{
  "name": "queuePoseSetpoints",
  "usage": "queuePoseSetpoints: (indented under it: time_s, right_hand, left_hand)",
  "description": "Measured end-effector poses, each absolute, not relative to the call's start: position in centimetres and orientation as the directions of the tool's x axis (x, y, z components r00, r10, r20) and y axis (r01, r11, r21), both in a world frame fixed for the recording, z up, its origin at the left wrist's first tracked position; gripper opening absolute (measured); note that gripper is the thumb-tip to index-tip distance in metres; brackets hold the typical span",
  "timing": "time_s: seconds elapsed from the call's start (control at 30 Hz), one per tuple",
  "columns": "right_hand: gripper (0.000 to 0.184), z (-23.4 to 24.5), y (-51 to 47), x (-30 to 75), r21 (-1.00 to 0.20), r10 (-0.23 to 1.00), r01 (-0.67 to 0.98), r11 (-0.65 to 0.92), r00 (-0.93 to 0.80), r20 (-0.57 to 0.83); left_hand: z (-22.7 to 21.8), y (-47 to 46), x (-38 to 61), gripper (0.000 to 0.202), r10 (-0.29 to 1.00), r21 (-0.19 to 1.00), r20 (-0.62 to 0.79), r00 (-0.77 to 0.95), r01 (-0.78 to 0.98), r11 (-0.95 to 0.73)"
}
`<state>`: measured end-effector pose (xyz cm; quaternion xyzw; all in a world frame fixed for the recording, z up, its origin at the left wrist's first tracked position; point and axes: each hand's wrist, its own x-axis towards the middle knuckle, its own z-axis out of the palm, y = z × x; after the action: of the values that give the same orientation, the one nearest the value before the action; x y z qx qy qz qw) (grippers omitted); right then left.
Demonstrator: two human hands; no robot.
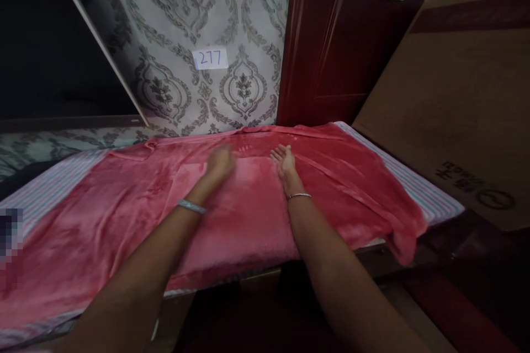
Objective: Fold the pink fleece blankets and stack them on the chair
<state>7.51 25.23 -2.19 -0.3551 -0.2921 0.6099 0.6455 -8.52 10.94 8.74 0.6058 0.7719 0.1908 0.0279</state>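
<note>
Patterned wallpaper backs the scene, with a white card reading 277 on it; a dark screen stands at left, a deep-red panelled door and a large cardboard box at right; striped cloth covers the counter, and over it spreads a red plush cloth, wrinkled at left, its right end drooping past the front edge; a smooth, rectangular pink piece lies mid-counter on it, whether separate or joined I cannot tell; the left hand, blurred, is over its upper part, fingers seemingly curled, their grip unclear; the right hand is by its upper right corner, fingers extended and slightly apart, holding nothing.
</note>
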Motion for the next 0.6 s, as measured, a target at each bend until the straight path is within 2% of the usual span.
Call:
queuePoseSetpoints:
  time_s: [0.03, 0.1, 0.13, 0.2, 0.3, 0.4, 0.47, 0.6]
  right_hand:
    - [0.049, -2.3, 25.3, 7.6, -0.810, 0.994, -0.586, 0.004, 0.089, -0.060]
    - [0.050, -2.4, 25.4, 7.8, -0.810, 0.995, -0.587, -0.010, 0.077, -0.068]
    - [0.050, -2.4, 25.5, 7.9, -0.816, 0.996, -0.578, -0.021, 0.061, -0.068]
    - [0.051, -2.5, 25.7, 8.1, -0.834, 0.998, -0.551, -0.030, 0.034, -0.058]
    - [0.050, -2.6, 25.6, 8.0, -0.839, 0.998, -0.544, 0.002, 0.050, -0.031]
    - [0.048, -2.7, 25.5, 7.8, -0.828, 0.997, -0.560, 0.014, 0.068, -0.029]
    - [0.049, -2.8, 25.5, 7.8, -0.829, 0.998, -0.559, 0.010, 0.058, -0.026]
    - [0.049, -2.9, 25.6, 7.9, -0.825, 0.998, -0.565, 0.004, 0.055, -0.034]
  left_hand:
    - [8.3, 10.6, -6.5, 0.036, 0.969, 0.325, 0.190, -0.158, 0.941, 0.090]
    - [6.7, 9.1, -2.7, 0.047, 0.949, 0.263, 0.243, 0.201, 0.928, -0.264]
    - [5.6, 8.2, -1.1, 0.054, 0.924, 0.236, 0.252, 0.288, 0.908, -0.347]
    - [3.5, 6.4, 0.9, 0.062, 0.909, 0.205, 0.206, 0.363, 0.892, -0.403]
    - [1.5, 4.6, 1.0, 0.063, 0.921, 0.187, 0.130, 0.366, 0.904, -0.386]
    - [1.6, 3.8, -1.2, 0.062, 0.943, 0.146, 0.074, 0.324, 0.932, -0.332]
    - [2.3, 3.1, -3.5, 0.063, 0.970, 0.110, 0.028, 0.242, 0.964, -0.243]
    - [3.2, 0.7, -10.1, 0.063, 1.000, 0.057, -0.003, -0.029, 0.998, 0.029]
